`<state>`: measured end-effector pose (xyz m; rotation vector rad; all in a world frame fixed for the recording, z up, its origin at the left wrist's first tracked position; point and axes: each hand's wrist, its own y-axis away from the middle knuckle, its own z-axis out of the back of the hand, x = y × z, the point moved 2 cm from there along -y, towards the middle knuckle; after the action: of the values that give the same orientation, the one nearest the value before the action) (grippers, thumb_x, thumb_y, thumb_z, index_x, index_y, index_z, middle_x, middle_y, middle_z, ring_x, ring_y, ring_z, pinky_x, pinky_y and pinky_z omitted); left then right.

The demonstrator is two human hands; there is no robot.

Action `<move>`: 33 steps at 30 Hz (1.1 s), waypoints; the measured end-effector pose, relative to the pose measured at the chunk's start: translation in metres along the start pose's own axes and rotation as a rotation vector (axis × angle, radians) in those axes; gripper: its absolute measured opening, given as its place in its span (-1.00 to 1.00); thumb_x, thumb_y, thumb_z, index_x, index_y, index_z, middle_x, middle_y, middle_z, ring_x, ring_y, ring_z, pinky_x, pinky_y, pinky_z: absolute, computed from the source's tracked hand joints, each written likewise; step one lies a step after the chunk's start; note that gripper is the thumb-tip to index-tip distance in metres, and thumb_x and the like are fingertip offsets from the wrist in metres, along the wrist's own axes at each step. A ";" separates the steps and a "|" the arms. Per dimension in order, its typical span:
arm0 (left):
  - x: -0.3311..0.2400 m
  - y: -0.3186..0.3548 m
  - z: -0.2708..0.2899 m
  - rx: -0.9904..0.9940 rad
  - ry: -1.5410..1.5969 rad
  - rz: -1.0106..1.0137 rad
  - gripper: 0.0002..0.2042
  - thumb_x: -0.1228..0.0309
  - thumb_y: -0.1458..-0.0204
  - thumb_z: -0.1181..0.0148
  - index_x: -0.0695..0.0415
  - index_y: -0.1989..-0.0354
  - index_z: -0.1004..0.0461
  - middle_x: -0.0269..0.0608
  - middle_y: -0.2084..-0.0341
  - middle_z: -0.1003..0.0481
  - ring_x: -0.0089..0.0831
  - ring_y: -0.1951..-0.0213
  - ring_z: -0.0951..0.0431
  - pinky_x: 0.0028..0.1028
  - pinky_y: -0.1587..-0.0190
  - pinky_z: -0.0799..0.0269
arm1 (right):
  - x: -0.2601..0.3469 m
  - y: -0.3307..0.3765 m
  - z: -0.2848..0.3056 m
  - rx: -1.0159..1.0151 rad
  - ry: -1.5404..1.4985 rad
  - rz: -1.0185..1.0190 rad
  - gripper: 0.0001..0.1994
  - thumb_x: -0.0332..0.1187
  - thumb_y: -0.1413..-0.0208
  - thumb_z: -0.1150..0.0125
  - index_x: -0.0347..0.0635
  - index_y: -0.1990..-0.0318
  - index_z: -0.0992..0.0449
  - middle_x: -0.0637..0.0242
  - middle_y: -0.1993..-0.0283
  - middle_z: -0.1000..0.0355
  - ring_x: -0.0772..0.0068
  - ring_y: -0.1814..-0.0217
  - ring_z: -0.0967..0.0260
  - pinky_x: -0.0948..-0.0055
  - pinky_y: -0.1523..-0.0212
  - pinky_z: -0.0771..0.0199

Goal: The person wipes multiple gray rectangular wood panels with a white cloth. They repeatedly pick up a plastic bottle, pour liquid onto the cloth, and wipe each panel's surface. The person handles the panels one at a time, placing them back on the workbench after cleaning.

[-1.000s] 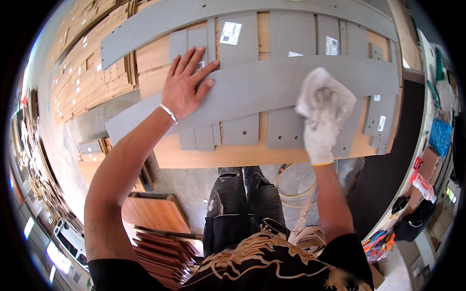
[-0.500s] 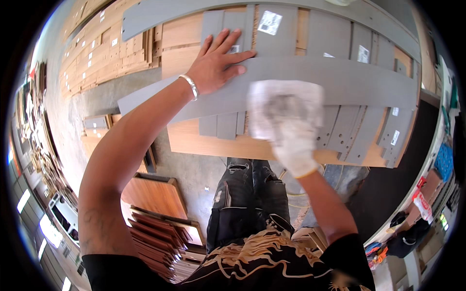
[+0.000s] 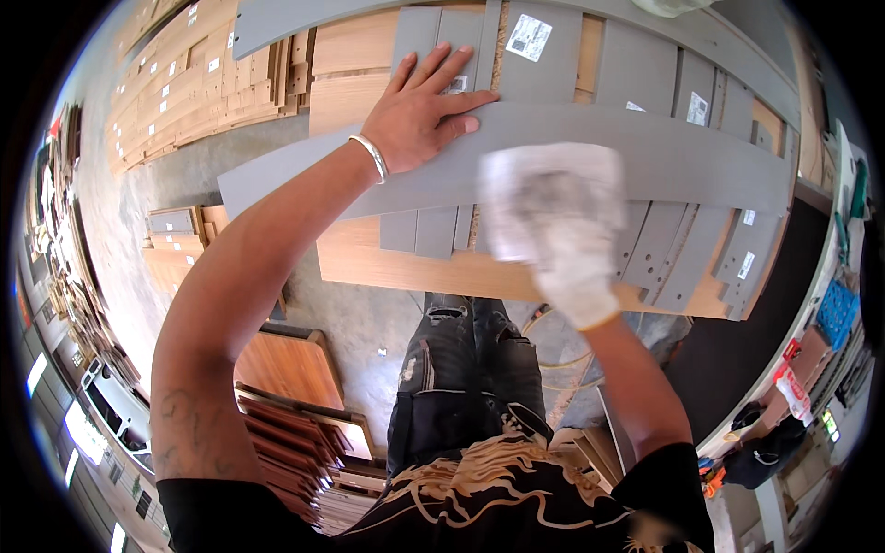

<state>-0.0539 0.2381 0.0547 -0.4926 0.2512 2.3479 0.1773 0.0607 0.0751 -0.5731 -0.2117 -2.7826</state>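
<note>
overhead, the head camera looks down at a person's two arms reaching forward over a stack of boards. a long grey panel (image 3: 701,152) lies crosswise on top of the stack, running from the lower left to the right edge of the view. the left hand (image 3: 419,106) lies flat on the panel's upper edge, fingers spread wide and holding nothing, with a silver bracelet (image 3: 373,157) on the wrist. the right hand (image 3: 562,226) wears a white glove and is blurred; it presses a white cloth (image 3: 544,189) against the middle of the panel, and the cloth covers the fingers, so how far they curl cannot be told. under the panel, shorter grey boards (image 3: 645,64) lie side by side, some with small white labels (image 3: 529,37), and these rest on a wood-coloured sheet (image 3: 396,263). below the stack, the person's dark jeans (image 3: 461,369) and a black shirt with a pale pattern (image 3: 461,498) fill the lower middle. to the left, on a grey concrete floor (image 3: 120,240), more wood-coloured boards (image 3: 184,83) lie in rows, and brown panels (image 3: 290,369) sit beside the person's leg.
</note>
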 end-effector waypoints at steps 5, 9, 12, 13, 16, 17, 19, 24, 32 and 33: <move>-0.009 -0.006 -0.005 -0.020 0.005 0.011 -0.58 0.16 -0.30 -0.19 -0.36 -0.34 -0.52 -0.17 -0.61 -0.04 -0.07 -0.62 0.09 0.05 -0.61 0.28 | 0.004 0.014 -0.003 -0.016 0.147 -0.123 -0.38 -0.22 -0.15 -0.25 0.07 -0.42 -0.44 0.00 -0.60 -0.15 -0.25 -0.68 0.06 -0.40 -0.61 0.35; 0.000 -0.004 0.003 0.036 0.050 0.008 -0.56 0.22 -0.30 -0.18 -0.27 -0.36 -0.51 -0.10 -0.62 -0.01 -0.05 -0.64 0.15 0.05 -0.60 0.34 | 0.106 -0.047 -0.047 0.126 -0.327 0.089 -0.35 -0.23 -0.18 -0.17 -0.09 -0.47 -0.35 0.12 -0.60 -0.16 0.00 -0.65 -0.05 -0.16 -0.62 0.12; -0.005 -0.019 0.006 0.095 0.081 -0.025 -0.54 0.26 -0.28 -0.18 -0.22 -0.38 -0.50 -0.06 -0.62 0.01 -0.03 -0.64 0.18 0.04 -0.60 0.37 | 0.156 -0.071 -0.095 -0.078 -0.295 0.253 -0.37 -0.15 -0.30 -0.01 -0.10 -0.51 -0.28 0.17 -0.63 -0.13 0.16 -0.72 0.10 -0.09 -0.68 0.37; -0.002 -0.015 0.010 0.117 0.085 -0.010 -0.53 0.27 -0.28 -0.18 -0.21 -0.39 -0.49 -0.05 -0.62 0.02 -0.02 -0.65 0.19 0.04 -0.60 0.37 | 0.157 -0.070 -0.089 -0.050 -0.242 0.296 -0.37 -0.15 -0.30 0.00 -0.09 -0.50 -0.29 0.18 -0.62 -0.14 0.16 -0.72 0.10 -0.08 -0.68 0.42; -0.003 -0.012 0.012 0.129 0.088 -0.007 -0.51 0.31 -0.26 -0.18 -0.17 -0.40 -0.48 -0.06 -0.63 0.04 -0.01 -0.64 0.19 0.04 -0.60 0.37 | 0.125 -0.060 -0.053 -0.056 -0.274 0.242 -0.39 -0.16 -0.28 -0.01 -0.05 -0.49 -0.32 0.19 -0.59 -0.19 0.15 -0.71 0.09 -0.08 -0.69 0.45; -0.004 -0.012 0.009 0.105 0.070 -0.022 -0.51 0.31 -0.24 -0.17 -0.15 -0.39 -0.49 -0.04 -0.62 -0.01 0.02 -0.64 0.13 0.05 -0.60 0.34 | 0.106 -0.052 -0.043 -0.074 -0.312 0.189 -0.39 -0.17 -0.27 -0.02 -0.04 -0.49 -0.33 0.18 -0.58 -0.20 0.14 -0.70 0.09 -0.08 -0.69 0.43; -0.006 -0.010 0.008 0.072 0.021 -0.050 -0.51 0.31 -0.24 -0.16 -0.13 -0.38 -0.50 -0.03 -0.60 -0.04 0.05 -0.62 0.10 0.06 -0.59 0.31 | 0.050 -0.028 -0.025 0.152 -0.303 0.058 -0.35 -0.19 -0.18 -0.15 0.03 -0.47 -0.36 0.21 -0.53 -0.23 0.04 -0.64 0.00 -0.17 -0.65 0.23; -0.015 -0.006 0.015 0.010 -0.067 -0.076 -0.54 0.31 -0.20 -0.14 -0.08 -0.30 -0.56 -0.01 -0.54 -0.18 0.12 -0.59 -0.02 0.15 -0.57 0.20 | -0.148 0.064 0.039 -0.189 0.172 -0.470 -0.44 -0.41 -0.27 -0.08 -0.10 -0.45 -0.37 0.06 -0.55 -0.23 0.03 -0.65 -0.01 0.01 -0.54 -0.10; -0.023 -0.014 0.016 0.004 -0.037 -0.094 -0.55 0.32 -0.19 -0.14 -0.04 -0.28 -0.55 0.03 -0.50 -0.25 0.14 -0.55 -0.10 0.22 -0.54 0.13 | -0.058 -0.051 0.033 -0.116 0.139 -0.370 -0.49 -0.19 -0.30 -0.06 -0.04 -0.38 -0.44 0.11 -0.46 -0.33 0.04 -0.59 -0.16 -0.07 -0.62 0.07; -0.021 -0.014 0.013 0.000 -0.052 -0.123 -0.53 0.32 -0.20 -0.14 0.06 -0.30 -0.52 0.07 -0.48 -0.28 0.15 -0.54 -0.12 0.20 -0.54 0.10 | -0.023 -0.068 0.033 -0.075 -0.029 -0.167 -0.47 -0.20 -0.26 -0.08 -0.05 -0.38 -0.44 0.10 -0.47 -0.32 0.01 -0.60 -0.13 -0.08 -0.62 0.06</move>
<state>-0.0343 0.2395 0.0748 -0.4337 0.1907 2.2380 0.1888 0.1371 0.0898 -0.6419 -0.1696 -2.9561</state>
